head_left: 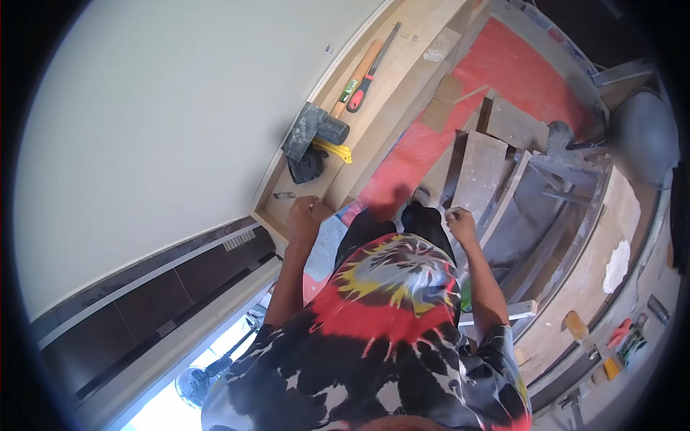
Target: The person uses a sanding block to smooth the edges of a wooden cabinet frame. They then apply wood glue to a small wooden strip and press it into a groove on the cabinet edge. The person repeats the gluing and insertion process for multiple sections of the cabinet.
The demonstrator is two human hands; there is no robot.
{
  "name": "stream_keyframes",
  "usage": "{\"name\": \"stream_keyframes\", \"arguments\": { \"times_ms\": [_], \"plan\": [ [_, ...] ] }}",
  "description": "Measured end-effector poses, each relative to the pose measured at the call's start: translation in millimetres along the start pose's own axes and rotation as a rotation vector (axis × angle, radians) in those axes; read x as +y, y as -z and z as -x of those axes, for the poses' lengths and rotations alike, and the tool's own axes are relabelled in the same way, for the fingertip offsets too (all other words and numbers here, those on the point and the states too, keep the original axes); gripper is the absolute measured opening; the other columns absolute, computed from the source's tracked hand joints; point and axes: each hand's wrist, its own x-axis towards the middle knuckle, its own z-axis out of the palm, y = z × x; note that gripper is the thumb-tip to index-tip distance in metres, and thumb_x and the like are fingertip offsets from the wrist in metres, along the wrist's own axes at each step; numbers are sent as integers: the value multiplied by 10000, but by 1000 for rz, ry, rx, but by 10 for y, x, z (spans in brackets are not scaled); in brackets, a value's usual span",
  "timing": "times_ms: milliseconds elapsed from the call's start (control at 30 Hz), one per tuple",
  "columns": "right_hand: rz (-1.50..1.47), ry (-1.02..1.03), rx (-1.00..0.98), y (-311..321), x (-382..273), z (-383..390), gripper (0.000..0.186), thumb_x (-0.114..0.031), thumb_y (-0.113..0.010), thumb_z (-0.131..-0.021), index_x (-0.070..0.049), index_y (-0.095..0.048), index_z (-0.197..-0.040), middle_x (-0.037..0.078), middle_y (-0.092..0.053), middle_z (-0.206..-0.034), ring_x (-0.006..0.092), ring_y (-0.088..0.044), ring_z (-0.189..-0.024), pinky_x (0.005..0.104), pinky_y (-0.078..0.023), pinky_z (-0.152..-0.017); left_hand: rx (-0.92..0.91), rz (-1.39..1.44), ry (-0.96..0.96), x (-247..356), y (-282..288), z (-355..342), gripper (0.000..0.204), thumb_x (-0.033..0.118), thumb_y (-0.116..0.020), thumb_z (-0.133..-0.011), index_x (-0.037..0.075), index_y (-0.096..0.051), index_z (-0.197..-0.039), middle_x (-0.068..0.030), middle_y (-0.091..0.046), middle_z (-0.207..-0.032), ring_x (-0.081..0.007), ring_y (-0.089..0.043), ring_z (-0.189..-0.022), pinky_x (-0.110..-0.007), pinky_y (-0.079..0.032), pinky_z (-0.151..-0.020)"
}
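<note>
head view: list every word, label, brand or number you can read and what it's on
Green label on the wooden handle of the black-headed mallet: print too small to read.
Small dark mark on the pale surface: too small to read, and I cannot tell if it is lettering.
No other text can be made out.

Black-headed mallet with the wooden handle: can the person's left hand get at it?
Probably yes: the left hand could reach forward over the dark crumpled bundle and flat yellow object; nothing covers the mallet's handle.
</note>
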Motion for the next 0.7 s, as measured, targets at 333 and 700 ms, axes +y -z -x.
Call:
{"name": "stream_keyframes", "arguments": {
  "times_ms": [333, 700],
  "plan": [
    [157, 51, 210, -112, 352, -291, 220, -226, -674, -820, -7, -691, -832, 190, -654, -685, 280, -663, -646, 390, -520, -622, -182, -91, -26, -280, -343, 222, 251, 262, -643, -849, 18, -698, -871, -222, -665, -817, -398, -649, -759, -454, -501, -674],
    [35, -210, 201, 173, -108, 112, 325, -324, -700, -781, 0, -687, -770, 260, -651, -781, 416, -656, -791, 476, -517, -724, -437, 188, -351, 478, -489, -289, 179, 194, -636, -853, 26, -693, -879, -195, -672, -854, -383, -650, -794, -426, -505, -721]
  ]
}}
